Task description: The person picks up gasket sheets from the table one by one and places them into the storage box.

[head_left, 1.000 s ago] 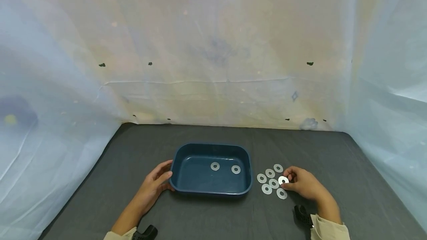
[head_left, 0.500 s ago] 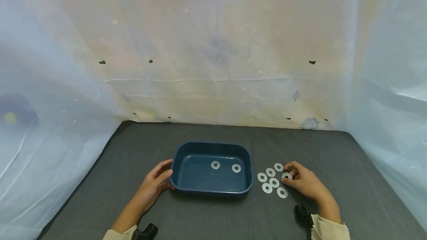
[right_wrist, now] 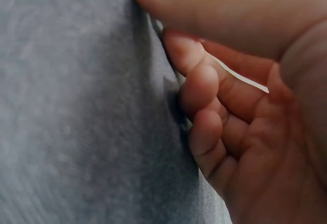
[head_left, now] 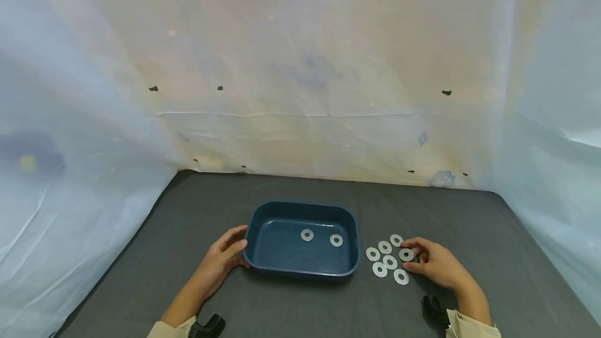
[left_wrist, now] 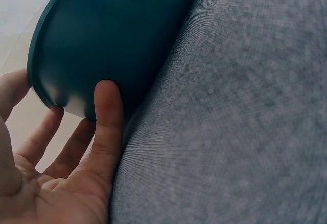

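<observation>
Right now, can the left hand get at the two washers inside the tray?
Probably yes. The left hand rests against the blue tray's near-left corner, the tray is open-topped, and the two washers lie flat and uncovered on its floor. Only the low rim stands between.

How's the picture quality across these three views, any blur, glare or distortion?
Head view: sharp and evenly lit, wide-angle bending at the edges, faint sheen on the washers. Left wrist view: the tray and left hand so close they look soft, with a pale glare patch on the tray's lower wall. Right wrist view: the right hand fills the frame, blurred; cloth soft.
</observation>
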Available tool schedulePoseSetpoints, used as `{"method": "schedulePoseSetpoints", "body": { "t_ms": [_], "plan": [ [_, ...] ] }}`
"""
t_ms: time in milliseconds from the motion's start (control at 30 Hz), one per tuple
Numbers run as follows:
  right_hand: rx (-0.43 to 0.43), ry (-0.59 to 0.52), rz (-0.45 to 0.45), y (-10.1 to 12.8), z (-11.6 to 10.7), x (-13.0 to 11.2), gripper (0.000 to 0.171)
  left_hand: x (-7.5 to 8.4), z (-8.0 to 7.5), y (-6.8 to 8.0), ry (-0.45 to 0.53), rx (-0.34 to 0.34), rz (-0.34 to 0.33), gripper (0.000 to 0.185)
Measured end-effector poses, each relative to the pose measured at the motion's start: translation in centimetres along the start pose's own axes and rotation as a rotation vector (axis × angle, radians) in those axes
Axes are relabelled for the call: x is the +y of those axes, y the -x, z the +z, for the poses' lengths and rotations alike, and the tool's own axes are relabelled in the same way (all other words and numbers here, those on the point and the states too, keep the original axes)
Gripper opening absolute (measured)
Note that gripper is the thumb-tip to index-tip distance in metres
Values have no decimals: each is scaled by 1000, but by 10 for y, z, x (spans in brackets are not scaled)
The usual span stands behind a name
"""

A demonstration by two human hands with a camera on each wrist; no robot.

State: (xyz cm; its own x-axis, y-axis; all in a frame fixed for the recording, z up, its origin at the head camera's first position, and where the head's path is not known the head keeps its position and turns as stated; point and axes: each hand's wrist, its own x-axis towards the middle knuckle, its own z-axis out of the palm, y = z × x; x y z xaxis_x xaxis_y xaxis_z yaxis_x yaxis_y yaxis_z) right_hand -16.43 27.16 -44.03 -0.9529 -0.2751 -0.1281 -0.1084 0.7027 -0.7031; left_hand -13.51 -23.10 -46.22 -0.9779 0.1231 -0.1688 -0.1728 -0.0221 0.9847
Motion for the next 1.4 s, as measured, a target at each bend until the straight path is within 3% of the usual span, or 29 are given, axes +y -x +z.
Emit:
{"method": "schedulePoseSetpoints", "body": {
  "t_ms": [667,967,1400],
  "plan": [
    [18,-54,-6,-1,-7,2,41,1,1,-3,-6,-5,30,51],
    [-4,-68,72,-1,-2,5,45,-3,-1,0,6,-1,-6,52],
    [11,-62,117,-3,-1,5,49,-2,1,0,17,-39,35,54]
  ]
}}
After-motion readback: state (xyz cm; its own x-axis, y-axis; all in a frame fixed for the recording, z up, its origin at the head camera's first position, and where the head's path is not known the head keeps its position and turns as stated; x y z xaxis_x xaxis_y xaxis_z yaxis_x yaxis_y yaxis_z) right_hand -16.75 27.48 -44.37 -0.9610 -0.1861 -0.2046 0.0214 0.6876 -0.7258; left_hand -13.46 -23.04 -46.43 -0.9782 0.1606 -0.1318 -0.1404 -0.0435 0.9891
